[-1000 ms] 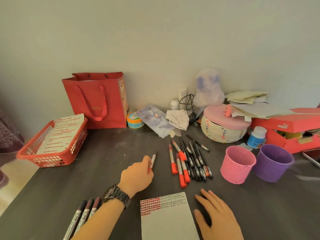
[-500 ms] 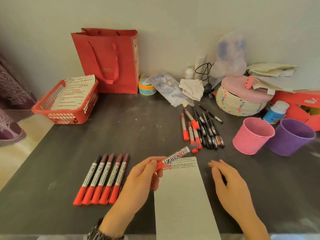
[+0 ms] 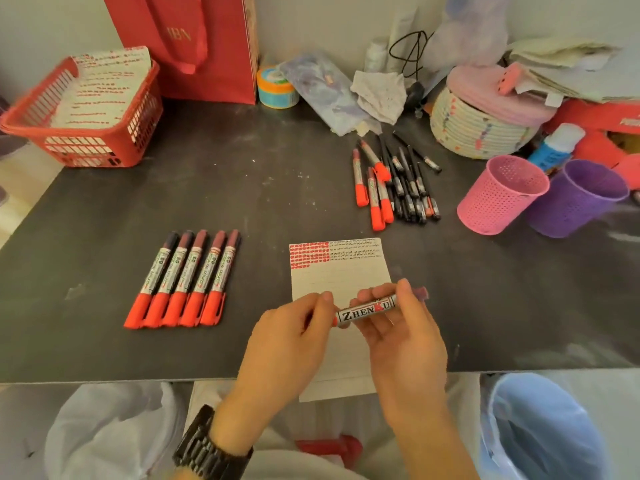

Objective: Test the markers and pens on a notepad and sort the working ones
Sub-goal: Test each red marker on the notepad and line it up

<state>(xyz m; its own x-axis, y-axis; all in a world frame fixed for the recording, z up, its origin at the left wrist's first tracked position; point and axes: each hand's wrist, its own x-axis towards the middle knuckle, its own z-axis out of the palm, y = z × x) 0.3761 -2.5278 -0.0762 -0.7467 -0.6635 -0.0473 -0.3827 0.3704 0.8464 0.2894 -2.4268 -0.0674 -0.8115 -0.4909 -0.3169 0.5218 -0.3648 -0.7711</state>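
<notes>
Both hands hold one red marker point(image 3: 367, 310) level over the lower part of the white notepad point(image 3: 341, 275), near the table's front edge. My left hand point(image 3: 291, 344) grips its left end, which is hidden in the fingers. My right hand point(image 3: 401, 337) pinches the barrel and the dark right end. The notepad's top strip carries red and black test marks. Several red-capped markers point(image 3: 183, 282) lie side by side in a row to the left. A loose pile of red markers and black pens point(image 3: 394, 185) lies behind the notepad to the right.
A pink cup point(image 3: 498, 199) and a purple cup point(image 3: 575, 199) stand at the right. A red basket point(image 3: 104, 140) with marked paper sits at the back left beside a red bag point(image 3: 207, 46). A blue bin point(image 3: 540, 431) stands below the table's front edge, right.
My left hand carried the marker from the pile back over the notepad. My right hand left the table and took hold of the marker's other end. The view tilted down.
</notes>
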